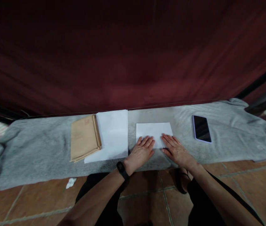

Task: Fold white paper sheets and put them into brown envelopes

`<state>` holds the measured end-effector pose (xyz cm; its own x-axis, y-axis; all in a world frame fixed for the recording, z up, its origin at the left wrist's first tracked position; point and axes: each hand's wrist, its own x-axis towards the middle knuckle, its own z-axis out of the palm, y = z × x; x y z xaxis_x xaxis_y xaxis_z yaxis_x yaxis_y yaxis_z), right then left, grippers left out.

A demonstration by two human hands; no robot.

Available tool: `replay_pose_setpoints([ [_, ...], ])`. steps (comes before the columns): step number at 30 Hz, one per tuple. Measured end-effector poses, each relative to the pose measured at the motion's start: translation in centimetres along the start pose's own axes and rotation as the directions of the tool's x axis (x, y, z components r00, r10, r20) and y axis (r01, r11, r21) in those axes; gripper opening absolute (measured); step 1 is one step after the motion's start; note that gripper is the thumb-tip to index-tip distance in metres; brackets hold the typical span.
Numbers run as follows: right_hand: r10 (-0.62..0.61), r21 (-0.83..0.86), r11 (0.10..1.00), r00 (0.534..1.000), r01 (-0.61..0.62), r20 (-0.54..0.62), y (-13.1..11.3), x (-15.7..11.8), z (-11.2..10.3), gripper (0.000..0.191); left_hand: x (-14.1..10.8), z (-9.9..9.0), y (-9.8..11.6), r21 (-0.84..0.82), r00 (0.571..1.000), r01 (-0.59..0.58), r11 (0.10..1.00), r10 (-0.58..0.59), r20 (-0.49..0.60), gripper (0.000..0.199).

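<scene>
A white sheet of paper, which looks folded, lies on the grey cloth in front of me. My left hand rests flat on its lower left part, fingers stretched forward. On the lower right part lies my right hand, also flat with its fingers out. A gap of paper shows between the two hands. To the left is a stack of white paper, and brown envelopes partly cover its left side.
A grey cloth covers the long narrow surface. A phone with a light purple edge lies at the right. Behind rises a dark red upright surface. A crumpled white scrap is on the tiled floor.
</scene>
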<state>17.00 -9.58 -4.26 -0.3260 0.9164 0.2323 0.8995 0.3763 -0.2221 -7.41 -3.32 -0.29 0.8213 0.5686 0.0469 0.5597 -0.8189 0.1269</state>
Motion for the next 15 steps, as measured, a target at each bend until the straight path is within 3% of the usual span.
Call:
replay_pose_setpoints([
  [10, -0.005, -0.017, 1.0, 1.0, 0.005, 0.009, 1.1, 0.2, -1.2, 0.057, -0.3, -1.2, 0.2, 0.156, 0.998, -0.022, 0.987, 0.013, 0.06, 0.045],
  [15, -0.022, 0.026, 0.999, 1.0, 0.021, 0.016, 1.2, 0.3, -2.2, 0.058, 0.0, -1.4, 0.2, 0.145, 0.997, 0.05, 0.988, -0.058, 0.045, 0.047],
])
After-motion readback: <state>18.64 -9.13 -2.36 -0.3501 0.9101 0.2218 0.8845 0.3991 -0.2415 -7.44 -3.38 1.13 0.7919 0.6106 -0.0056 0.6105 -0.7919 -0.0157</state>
